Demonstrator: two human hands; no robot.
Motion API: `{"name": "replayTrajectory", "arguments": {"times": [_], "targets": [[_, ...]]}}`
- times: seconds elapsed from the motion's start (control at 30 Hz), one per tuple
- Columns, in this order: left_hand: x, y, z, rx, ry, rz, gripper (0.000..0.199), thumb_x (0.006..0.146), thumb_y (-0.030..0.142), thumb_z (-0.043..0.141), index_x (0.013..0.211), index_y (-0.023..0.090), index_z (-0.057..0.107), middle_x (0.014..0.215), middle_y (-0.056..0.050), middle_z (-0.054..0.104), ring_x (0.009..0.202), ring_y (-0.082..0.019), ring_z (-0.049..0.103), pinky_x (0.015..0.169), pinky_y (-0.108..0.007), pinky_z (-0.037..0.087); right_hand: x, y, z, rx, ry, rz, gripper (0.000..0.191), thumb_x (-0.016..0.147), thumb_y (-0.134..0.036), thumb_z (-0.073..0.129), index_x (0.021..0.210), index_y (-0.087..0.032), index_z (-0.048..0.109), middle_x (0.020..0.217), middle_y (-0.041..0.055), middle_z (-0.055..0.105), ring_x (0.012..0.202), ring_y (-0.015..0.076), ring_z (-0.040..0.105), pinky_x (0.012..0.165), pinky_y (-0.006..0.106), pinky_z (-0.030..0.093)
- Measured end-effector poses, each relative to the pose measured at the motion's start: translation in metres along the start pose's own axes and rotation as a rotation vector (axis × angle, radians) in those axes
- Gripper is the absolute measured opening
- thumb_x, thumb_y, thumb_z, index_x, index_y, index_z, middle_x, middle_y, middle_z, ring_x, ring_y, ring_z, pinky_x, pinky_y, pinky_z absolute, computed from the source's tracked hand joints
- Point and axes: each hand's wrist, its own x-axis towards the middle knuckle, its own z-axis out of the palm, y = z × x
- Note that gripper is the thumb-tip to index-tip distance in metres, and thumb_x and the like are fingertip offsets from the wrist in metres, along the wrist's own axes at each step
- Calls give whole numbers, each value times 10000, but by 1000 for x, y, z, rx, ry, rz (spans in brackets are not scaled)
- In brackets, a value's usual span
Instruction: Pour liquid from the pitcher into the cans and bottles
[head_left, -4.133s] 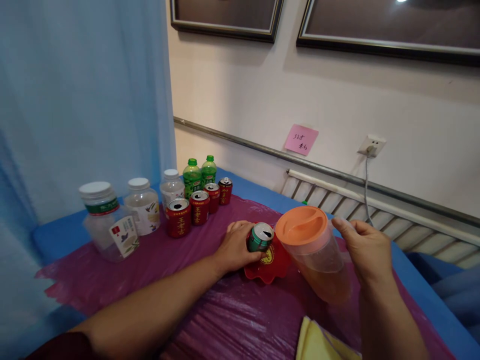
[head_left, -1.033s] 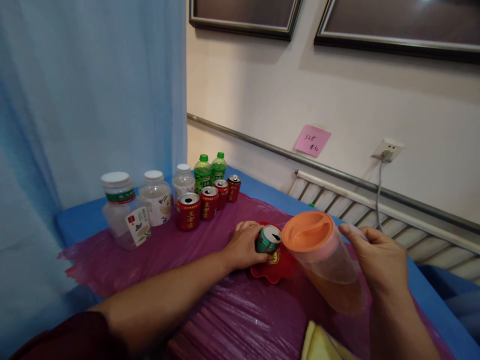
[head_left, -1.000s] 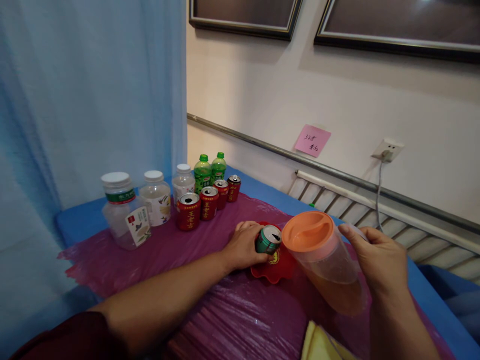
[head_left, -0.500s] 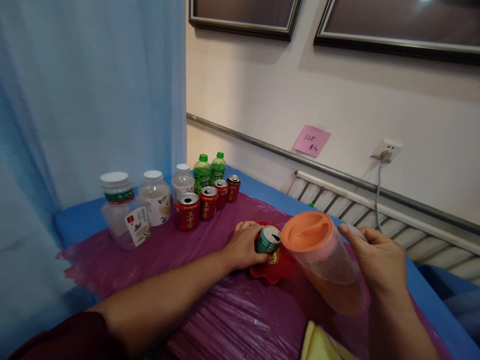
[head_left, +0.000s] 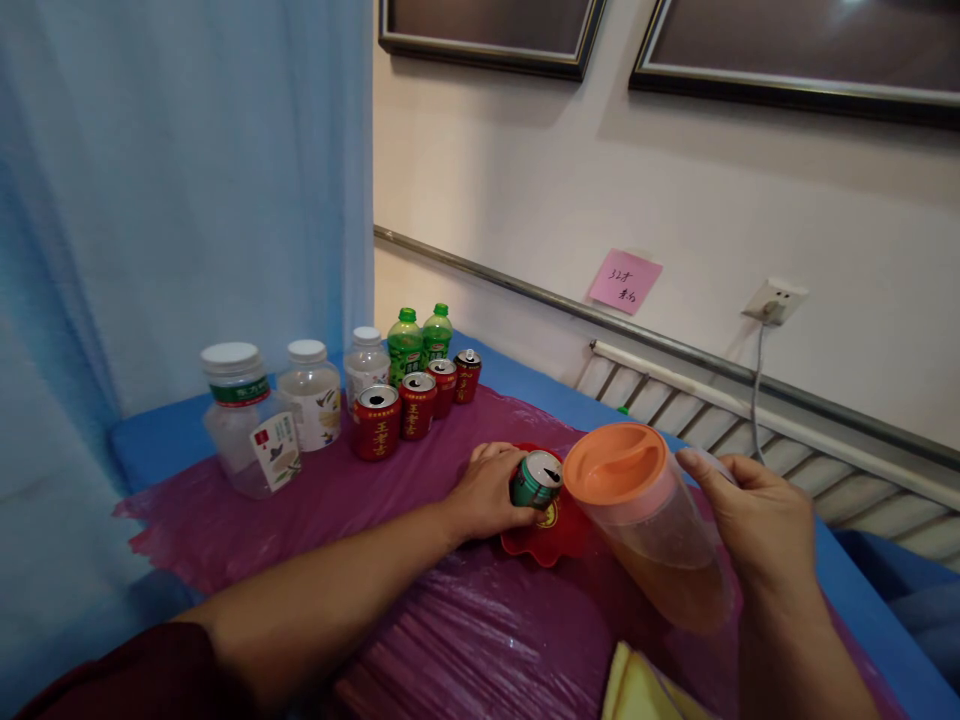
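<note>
The left hand (head_left: 491,495) curls around a green can (head_left: 534,485), thumb on the near side; the can is a smooth metal cylinder with a silvery top and a dark mouth, tilted a little towards the pitcher (head_left: 664,555) and held over a red dish (head_left: 544,548) — glossy, scalloped at the edge, with a yellow emblem; whether the can's base touches the dish is hidden. The right hand (head_left: 761,515) is closed on the pitcher's handle, thumb at the top; the pitcher is a tall, clear, rounded vessel with brownish liquid in its lower part, leaning so that its ridged orange lid (head_left: 615,465) sits just beside the can's top; I cannot tell whether the two touch.

Beneath everything spreads a purple plastic sheet (head_left: 480,620), thin, shiny and creased, with a ragged left end; it lies over a blue cover (head_left: 161,440); a folded yellow cloth (head_left: 649,690), soft-looking, rests at the near edge. Well to the left of the can four red cans (head_left: 376,430) stand upright in a slanting row, silvery-topped; behind them are three clear jars (head_left: 311,405) with white lids — the largest faceted, with a green band at the neck — and two green bottles (head_left: 406,350), round-shouldered, with matching caps.
</note>
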Motion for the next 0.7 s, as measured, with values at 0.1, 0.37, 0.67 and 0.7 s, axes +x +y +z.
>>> {"name": "replayTrajectory", "arguments": {"times": [0.1, 0.37, 0.67, 0.7], "targets": [[0, 0, 0, -4, 0, 2, 711, 574, 500, 876, 1209, 266, 656, 1214, -47, 674, 1191, -332, 543, 1048, -449, 376, 1, 0, 0, -12, -1, -3, 526, 694, -676, 714, 538, -208, 532, 527, -47, 350, 528, 122, 345, 463, 261, 263], [0, -1, 1, -6, 1, 8, 713, 575, 482, 880, 1215, 266, 651, 1228, -49, 672, 1199, -334, 534, 1049, -455, 369, 1, 0, 1, -26, 6, 16, 534, 681, -669, 712, 514, -206, 505, 525, -44, 335, 541, 119, 335, 470, 263, 258], [0, 0, 0, -4, -6, -1, 705, 573, 480, 885, 1202, 255, 658, 1216, -49, 678, 1198, -339, 537, 1048, -457, 370, 1, 2, 0, -5, 3, 4, 531, 688, -669, 725, 525, -202, 530, 526, -44, 353, 537, 120, 342, 472, 266, 263], [0, 0, 0, -5, -6, -1, 704, 577, 476, 884, 1205, 255, 656, 1220, -51, 677, 1200, -339, 536, 1050, -457, 367, 1, 1, 0, -2, 2, 7, 529, 691, -669, 724, 529, -203, 536, 527, -44, 357, 538, 121, 344, 473, 267, 264]]}}
